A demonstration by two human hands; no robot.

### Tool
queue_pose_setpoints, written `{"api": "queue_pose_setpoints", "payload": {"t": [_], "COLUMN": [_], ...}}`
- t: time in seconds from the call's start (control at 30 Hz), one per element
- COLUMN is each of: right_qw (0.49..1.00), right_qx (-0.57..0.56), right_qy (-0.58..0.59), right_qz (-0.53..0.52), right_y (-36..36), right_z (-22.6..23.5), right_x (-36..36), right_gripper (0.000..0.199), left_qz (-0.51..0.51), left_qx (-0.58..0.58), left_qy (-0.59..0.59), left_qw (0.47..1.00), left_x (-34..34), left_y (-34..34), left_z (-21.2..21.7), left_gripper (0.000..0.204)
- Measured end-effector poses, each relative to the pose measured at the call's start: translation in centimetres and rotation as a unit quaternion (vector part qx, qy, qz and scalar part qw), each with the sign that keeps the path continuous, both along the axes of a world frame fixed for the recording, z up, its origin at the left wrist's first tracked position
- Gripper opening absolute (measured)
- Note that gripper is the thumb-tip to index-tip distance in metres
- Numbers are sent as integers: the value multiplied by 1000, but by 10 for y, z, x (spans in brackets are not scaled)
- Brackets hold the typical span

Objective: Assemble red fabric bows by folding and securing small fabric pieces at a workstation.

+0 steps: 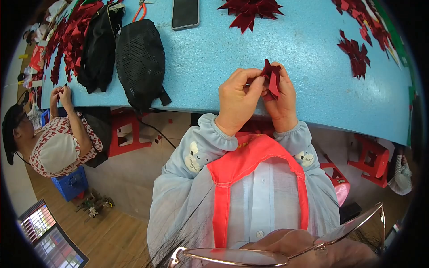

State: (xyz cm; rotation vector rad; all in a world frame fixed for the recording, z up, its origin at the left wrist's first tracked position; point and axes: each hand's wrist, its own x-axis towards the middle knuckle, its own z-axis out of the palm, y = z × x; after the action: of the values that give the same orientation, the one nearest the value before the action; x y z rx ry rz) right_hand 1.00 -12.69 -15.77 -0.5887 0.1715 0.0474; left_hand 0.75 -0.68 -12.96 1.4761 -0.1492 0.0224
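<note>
A small folded piece of dark red ribbon [274, 84] is held up between my two hands, just above the near edge of the blue table [201, 67]. My left hand [237, 99] pinches its left side between thumb and fingertips. My right hand [284, 99] is closed around the right side, with its fingers behind the ribbon. Part of the ribbon is hidden by my fingers. Beyond my hands lies a pile of dark red ribbon bows [252, 11], and another bow [355, 54] lies to the right.
A phone [185, 14], orange-handled pliers [140, 11], a black mesh bag [140, 62] and black cloth [102, 49] lie to the left, beside a heap of red ribbon pieces [78, 35]. A co-worker [58, 138] sits at the left. Red stools [127, 131] stand below the table.
</note>
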Motion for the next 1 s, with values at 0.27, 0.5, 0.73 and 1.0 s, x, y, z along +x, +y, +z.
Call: {"api": "queue_pose_setpoints", "payload": {"t": [0.27, 0.5, 0.73, 1.0], "right_qw": [989, 987, 990, 999], "right_qx": [-113, -121, -110, 30], "right_qy": [-32, -25, -2, 31], "right_qz": [-88, -106, -89, 6], "right_y": [7, 8, 7, 1], "right_z": [1, -2, -1, 4], "right_x": [-1, -2, -3, -2], "right_gripper": [12, 12, 16, 17], "left_qz": [-22, -28, -18, -16], "left_qx": [-168, -157, -128, -108], "left_qy": [117, 139, 109, 30], "left_qw": [979, 977, 986, 994], "left_x": [-1, -5, -6, -1], "left_y": [2, 3, 2, -3], "left_z": [2, 9, 5, 6], "left_gripper": [18, 18, 14, 12]}}
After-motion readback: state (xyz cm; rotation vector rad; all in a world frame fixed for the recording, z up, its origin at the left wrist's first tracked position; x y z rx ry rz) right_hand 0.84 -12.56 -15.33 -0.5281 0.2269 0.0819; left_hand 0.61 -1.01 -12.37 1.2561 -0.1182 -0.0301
